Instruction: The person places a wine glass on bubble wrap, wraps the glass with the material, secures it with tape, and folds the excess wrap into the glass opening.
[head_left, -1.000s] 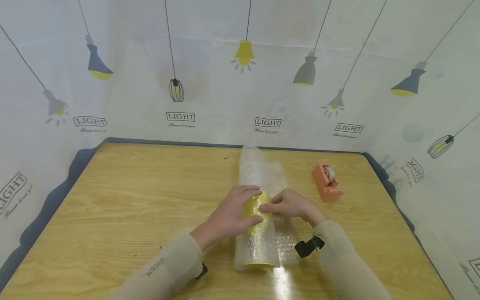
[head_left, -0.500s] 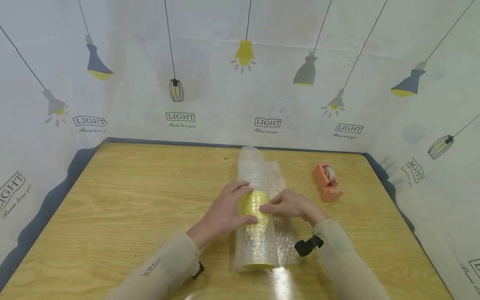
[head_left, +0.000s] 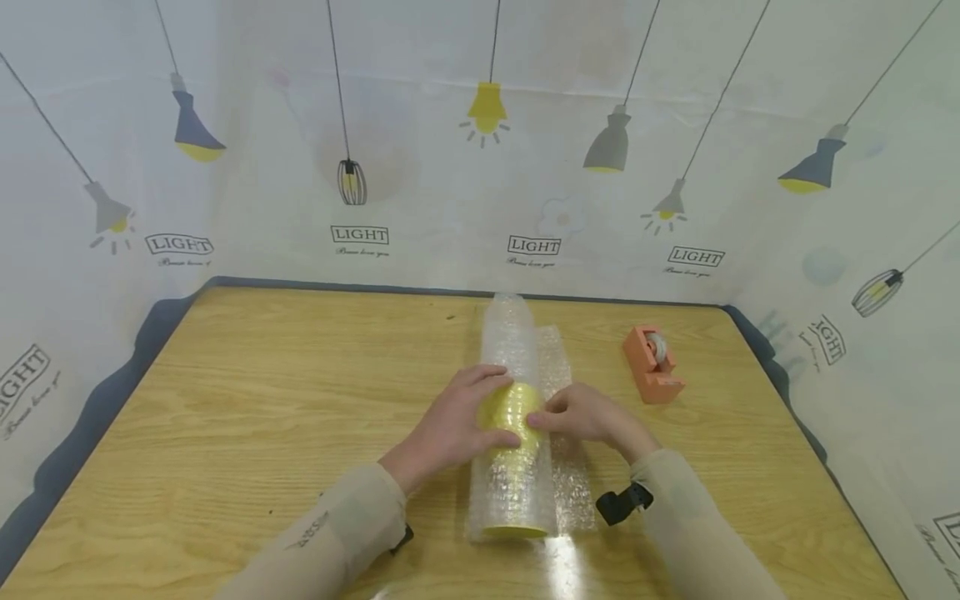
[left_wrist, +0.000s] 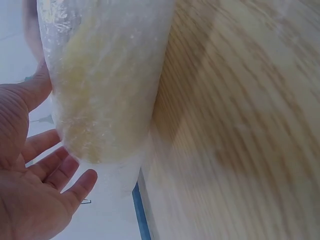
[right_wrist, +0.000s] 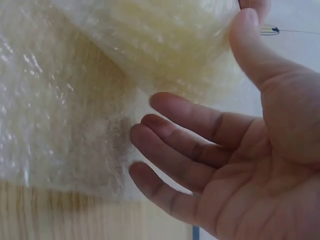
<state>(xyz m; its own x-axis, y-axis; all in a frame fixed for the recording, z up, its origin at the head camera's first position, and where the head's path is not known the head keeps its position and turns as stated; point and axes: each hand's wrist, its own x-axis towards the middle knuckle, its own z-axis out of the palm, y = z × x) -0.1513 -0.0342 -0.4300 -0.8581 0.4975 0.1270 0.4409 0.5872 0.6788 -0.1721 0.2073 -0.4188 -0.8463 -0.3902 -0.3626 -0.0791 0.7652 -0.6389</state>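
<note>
In the head view a yellow cylinder lies lengthwise on the table inside a roll of clear bubble wrap. My left hand rests on its left side, thumb and fingers spread over the wrap. Seen from the left wrist, the thumb and several fingertips touch the bubble wrap, while the little finger stands off it. My right hand lies at the right side with its thumb on the roll. In the right wrist view its other fingers are loosely extended beside the bubble wrap.
A flat flap of bubble wrap stretches out to the right of the roll. Back right stands an orange tape dispenser with a roll of tape in it. The wooden table meets a printed lamp-pattern wall sheet.
The left hand slid a little left off the roll's top, then slightly back right. The roll's far end has shifted slightly right, and the right thumb has edged right.
</note>
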